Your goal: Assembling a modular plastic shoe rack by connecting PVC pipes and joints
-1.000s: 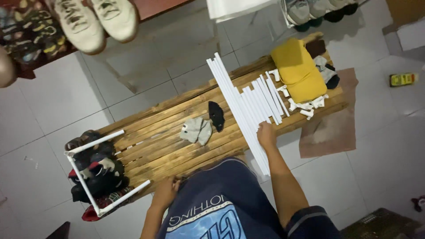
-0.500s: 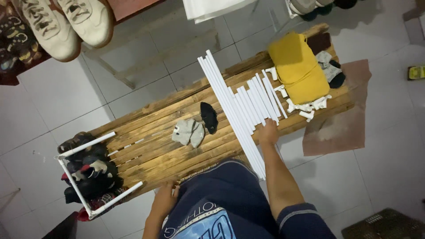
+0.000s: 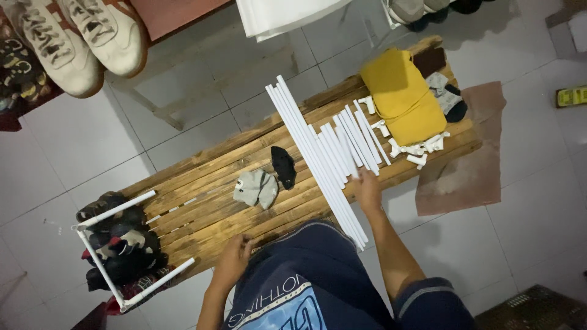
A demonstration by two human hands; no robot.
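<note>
White pipes (image 3: 321, 156) lie loose in row across wooden table (image 3: 202, 195); right hand (image 3: 369, 188) rests on their near ends, fingers flat, gripping nothing. Left hand (image 3: 233, 261) at table edge, fingers curled, empty. One three-sided pipe frame (image 3: 116, 250) joined at table's end; small connectors (image 3: 419, 150) unused beside yellow cloth (image 3: 403, 104).

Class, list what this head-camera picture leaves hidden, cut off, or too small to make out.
- Right hand: fingertips sit among the white pipes; whether it grips one is unclear.
- Left hand: at the wooden bench edge, palm hidden.
- Small white fittings: too small to tell shapes.
- Yellow cloth: covers whatever lies beneath.
- Pale shoes: cut off by the top edge.
</note>
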